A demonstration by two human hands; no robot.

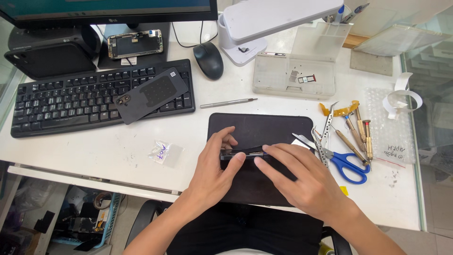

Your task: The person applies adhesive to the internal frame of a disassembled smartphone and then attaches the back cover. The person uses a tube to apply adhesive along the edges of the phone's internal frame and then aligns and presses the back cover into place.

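**Phone on edge between two hands, over the dark mat**

Nearest the camera: forearms converging from below onto a black work mat [257,127] at the desk's front edge. Left hand [214,165] clamped on the left end of a dark smartphone [243,153], thumb on the near side, fingers curled over the far side. Right hand [297,177] laid along the right part of the same phone, fingertips pressing the upper edge, palm angled off to the right. Phone apparently stood on its long edge, long axis running left to right across the mat, roughly parallel to the desk front; held just above or on the mat, contact hidden by the fingers. Both hands touching it, neither nearer; left gripping an end, right spread along the length.

Just right of the right hand: blue-handled scissors [347,163], metal tweezers [325,132], several brass-tipped screwdrivers [358,137], all close together. Beyond those, a sheet of bubble wrap [391,127] with a loop of white tape [401,97].

Left of the mat: a small clear bag [163,152] on the white desk [118,151]. Farther back, a slim metal tool [229,102] lying left to right, a clear parts tray [292,75], a black mouse [208,60].

Far left: black keyboard [61,101] with a dark phone back cover [153,94] resting on its keys. Behind, a phone display assembly [135,44] under the monitor [104,9], and a white lamp [278,16].
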